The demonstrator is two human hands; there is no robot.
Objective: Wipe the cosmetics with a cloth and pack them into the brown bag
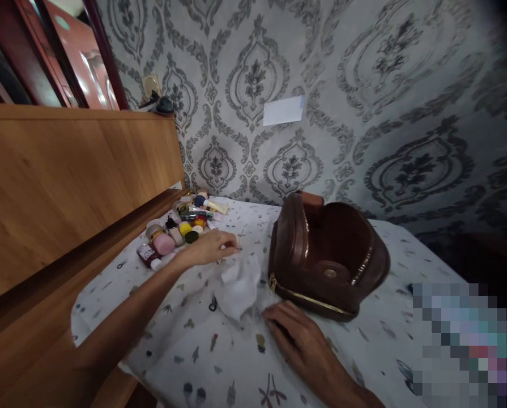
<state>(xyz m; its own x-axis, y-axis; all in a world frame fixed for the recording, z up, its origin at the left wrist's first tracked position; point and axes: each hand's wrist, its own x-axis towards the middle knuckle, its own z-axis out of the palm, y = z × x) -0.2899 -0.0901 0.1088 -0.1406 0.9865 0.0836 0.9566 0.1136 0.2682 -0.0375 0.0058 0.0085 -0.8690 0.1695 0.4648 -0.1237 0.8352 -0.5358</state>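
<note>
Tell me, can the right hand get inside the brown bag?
Probably yes: the right hand lies close to the brown bag, which is unzipped and gaping open, and nothing seems to stand between them.

A thin white sheet (pixel 238 289) lies crumpled, its edges uneven. Just beside it, toward two o'clock, a dark brown bag (pixel 321 280) stands upright, its gold-zipped top gaping. Toward ten o'clock, small cosmetics (pixel 185 228) lie clustered: bottles, tubes and jars, some pink, yellow or dark red.
</note>
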